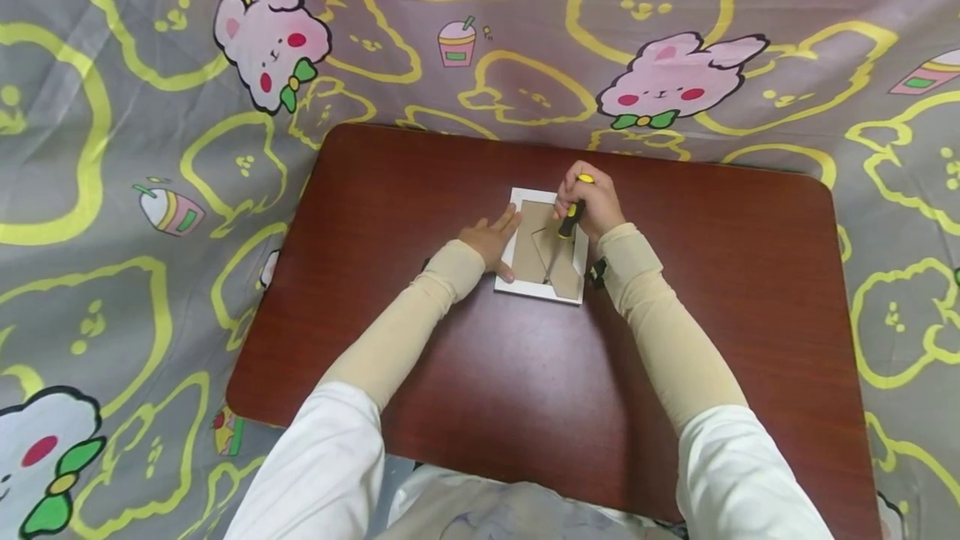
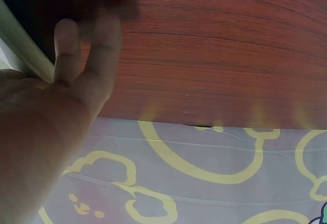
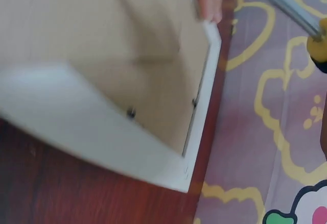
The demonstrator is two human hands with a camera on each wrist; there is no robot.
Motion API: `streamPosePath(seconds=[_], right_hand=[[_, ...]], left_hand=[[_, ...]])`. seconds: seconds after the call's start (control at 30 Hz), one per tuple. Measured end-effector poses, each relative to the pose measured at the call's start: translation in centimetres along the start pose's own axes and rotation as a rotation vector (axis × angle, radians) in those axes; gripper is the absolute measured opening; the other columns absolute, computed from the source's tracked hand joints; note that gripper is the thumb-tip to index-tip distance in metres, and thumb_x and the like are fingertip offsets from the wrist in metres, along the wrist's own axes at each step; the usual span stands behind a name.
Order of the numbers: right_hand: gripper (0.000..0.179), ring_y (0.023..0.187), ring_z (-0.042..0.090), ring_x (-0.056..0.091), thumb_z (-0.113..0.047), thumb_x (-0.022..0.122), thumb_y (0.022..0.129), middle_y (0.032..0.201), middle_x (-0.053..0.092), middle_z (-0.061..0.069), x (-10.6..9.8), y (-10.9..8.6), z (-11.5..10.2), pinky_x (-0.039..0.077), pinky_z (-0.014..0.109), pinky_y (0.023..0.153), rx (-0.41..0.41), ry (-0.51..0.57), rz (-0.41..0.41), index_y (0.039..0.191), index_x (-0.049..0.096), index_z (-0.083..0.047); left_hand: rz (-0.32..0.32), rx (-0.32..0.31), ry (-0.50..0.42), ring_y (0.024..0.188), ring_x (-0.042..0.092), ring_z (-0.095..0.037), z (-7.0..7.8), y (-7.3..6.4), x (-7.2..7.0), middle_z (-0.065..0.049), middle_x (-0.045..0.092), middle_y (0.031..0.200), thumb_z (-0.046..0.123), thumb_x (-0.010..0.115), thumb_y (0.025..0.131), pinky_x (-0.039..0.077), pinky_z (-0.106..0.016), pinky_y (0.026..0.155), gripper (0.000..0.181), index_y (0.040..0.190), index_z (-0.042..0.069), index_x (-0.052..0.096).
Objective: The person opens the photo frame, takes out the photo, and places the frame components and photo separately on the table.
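Note:
A white picture frame [image 1: 517, 287] lies on the table with its brown backing board [image 1: 528, 252] facing up. My left hand [image 1: 487, 242] rests along its left side, fingers spread and mostly straight, thumb near the lower left corner. In the left wrist view two fingers [image 2: 98, 63] extend beside the frame's edge. My right hand [image 1: 597, 200] grips the yellow-and-black handle of a screwdriver [image 1: 572, 219] above the frame's right side. Its metal shaft slants down to the near inner edge; exact tip contact is unclear. The right wrist view shows small dark tabs [image 3: 131, 113] along the frame's inner edge.
The reddish-brown wooden table [image 1: 420, 190] has rounded corners. Grey cloth with yellow outlines and cartoon rabbits [image 1: 678, 86] hangs behind and at both sides. The person's body is at the table's near edge.

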State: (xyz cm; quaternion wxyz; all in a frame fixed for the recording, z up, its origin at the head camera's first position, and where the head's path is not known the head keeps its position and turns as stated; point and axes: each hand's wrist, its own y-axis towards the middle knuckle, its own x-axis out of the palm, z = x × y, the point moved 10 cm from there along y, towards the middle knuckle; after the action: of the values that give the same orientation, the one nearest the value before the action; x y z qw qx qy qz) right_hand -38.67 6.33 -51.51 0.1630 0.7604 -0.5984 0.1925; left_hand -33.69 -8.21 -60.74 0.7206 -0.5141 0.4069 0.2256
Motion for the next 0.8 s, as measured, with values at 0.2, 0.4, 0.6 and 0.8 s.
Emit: streamPosePath(seconds=[0.2,0.4,0.6,0.8], right_hand=[[0.016,0.048,0.020,0.058,0.012,0.047,0.086,0.060,0.053,0.011,-0.4,-1.0,0.1,0.056,0.034,0.052,-0.018,-0.093,0.144,0.078,0.055,0.001],[0.014,0.046,0.019,0.061,-0.002,0.059,0.096,0.058,0.054,0.009,-1.6,-1.9,0.9,0.057,0.034,0.050,0.011,-0.088,0.246,0.082,0.056,-0.001],[0.026,0.038,0.016,0.045,-0.008,0.059,0.098,0.050,0.044,0.006,-1.7,-3.8,1.0,0.046,0.031,0.040,-0.035,-0.044,0.290,0.075,0.049,-0.006],[0.022,0.037,0.014,0.042,-0.004,0.058,0.093,0.047,0.042,0.006,-0.4,-5.8,-0.2,0.043,0.028,0.038,-0.171,-0.100,0.272,0.072,0.051,-0.005]], left_hand=[[0.005,0.010,0.009,0.145,0.028,-0.041,0.4,-0.5,-0.4,0.004,-0.016,0.167,0.060,0.077,0.073,0.039,-0.054,0.106,0.129,0.163,0.022,-0.007],[0.002,0.014,-0.013,0.145,0.027,-0.040,0.5,-0.7,-0.4,0.003,-0.017,0.166,0.059,0.078,0.074,0.039,-0.053,0.107,0.128,0.163,0.021,-0.007],[0.006,0.018,-0.013,0.146,0.027,-0.040,0.2,-0.9,-0.5,0.002,-0.017,0.167,0.056,0.078,0.076,0.041,-0.052,0.105,0.127,0.163,0.020,-0.007],[0.009,0.019,0.005,0.145,0.027,-0.040,0.4,-0.9,-0.9,0.002,-0.015,0.167,0.058,0.077,0.076,0.043,-0.052,0.103,0.127,0.163,0.020,-0.006]])
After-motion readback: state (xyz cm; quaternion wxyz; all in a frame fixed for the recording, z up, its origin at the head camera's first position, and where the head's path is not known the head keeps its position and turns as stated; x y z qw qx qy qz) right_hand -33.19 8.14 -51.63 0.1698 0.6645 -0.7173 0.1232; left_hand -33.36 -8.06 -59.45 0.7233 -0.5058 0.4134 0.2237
